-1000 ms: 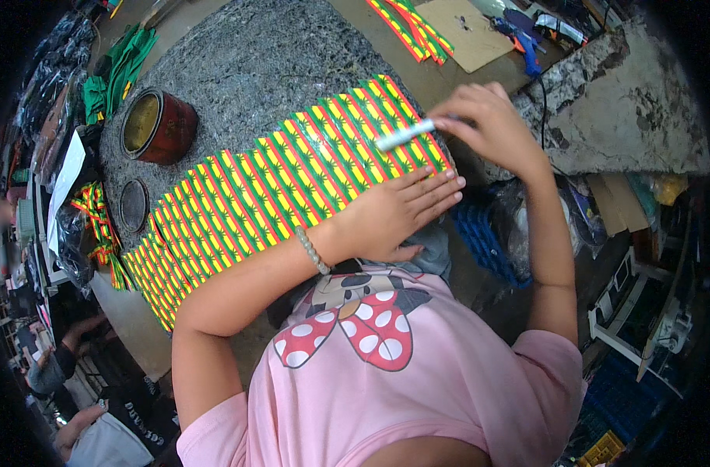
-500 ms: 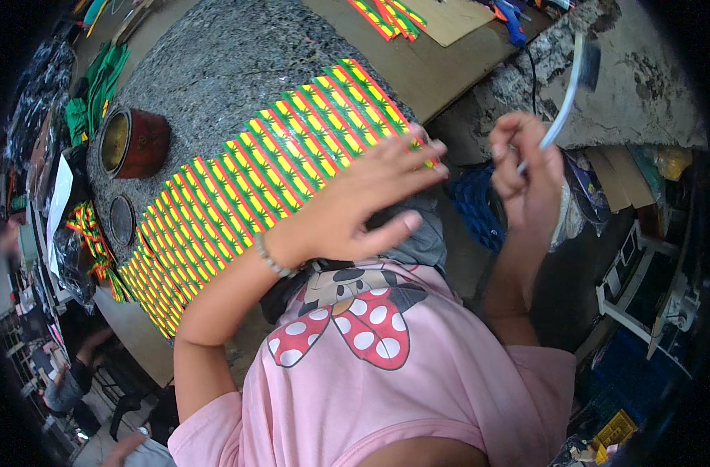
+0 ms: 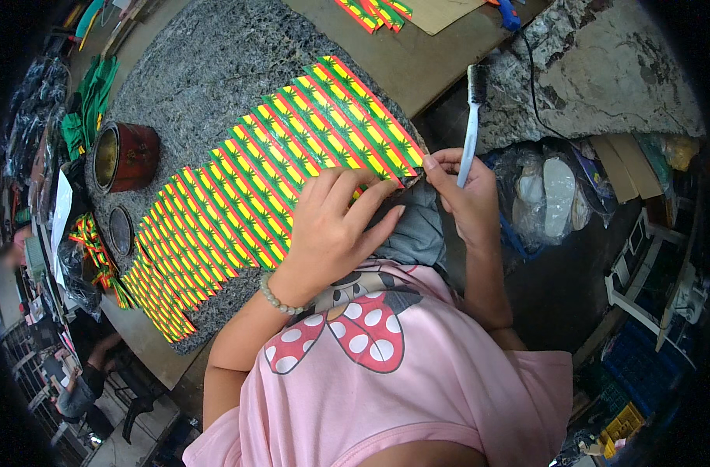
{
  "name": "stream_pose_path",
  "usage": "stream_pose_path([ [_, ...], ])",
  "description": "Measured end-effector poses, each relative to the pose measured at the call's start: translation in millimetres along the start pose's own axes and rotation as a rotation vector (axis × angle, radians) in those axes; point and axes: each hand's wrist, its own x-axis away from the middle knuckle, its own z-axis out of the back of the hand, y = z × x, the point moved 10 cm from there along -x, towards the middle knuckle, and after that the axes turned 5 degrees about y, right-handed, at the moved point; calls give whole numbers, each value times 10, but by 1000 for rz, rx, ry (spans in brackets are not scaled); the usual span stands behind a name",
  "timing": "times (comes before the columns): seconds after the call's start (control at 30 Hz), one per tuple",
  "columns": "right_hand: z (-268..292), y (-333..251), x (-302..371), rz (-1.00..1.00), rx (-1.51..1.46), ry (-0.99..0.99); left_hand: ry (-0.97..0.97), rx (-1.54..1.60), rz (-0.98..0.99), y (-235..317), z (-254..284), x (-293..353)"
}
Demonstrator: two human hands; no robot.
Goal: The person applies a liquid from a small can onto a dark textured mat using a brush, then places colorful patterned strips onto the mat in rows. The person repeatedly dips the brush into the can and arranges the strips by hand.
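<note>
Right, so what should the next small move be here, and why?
Probably lift the near corner of the end strip with the right hand: it is right at that corner, the left hand lies over the near ends of the other strips, and the brush points away from them.

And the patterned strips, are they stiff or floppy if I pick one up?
The strips look thin, so one is probably light. It is likely floppy, as a similar-coloured bundle at left lies bent and tangled. Its neighbours might shift too, because they lie closely packed.
</note>
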Motion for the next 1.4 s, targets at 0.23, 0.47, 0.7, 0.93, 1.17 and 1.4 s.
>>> stream_pose_path([
  [0.23,43,-10,-47,-43,-26,2,62,-37,6,-43,-92,-27],
  [0.47,-44,14,-36,-33,-14,-61,55,-78,-15,-22,-108,-37],
  [0.7,-30,1,-43,-27,-64,-55,73,-106,-62,20,-108,-19],
  [0.93,114,38,-21,-32,-48,35,69,0,-74,54,-21,-17],
  [1.17,323,-314,73,52,-385,142,43,563,134,50,817,339],
  [1.4,-401,-1629,1220,340,-1215,-782,349,1126,-265,900,1954,406],
])
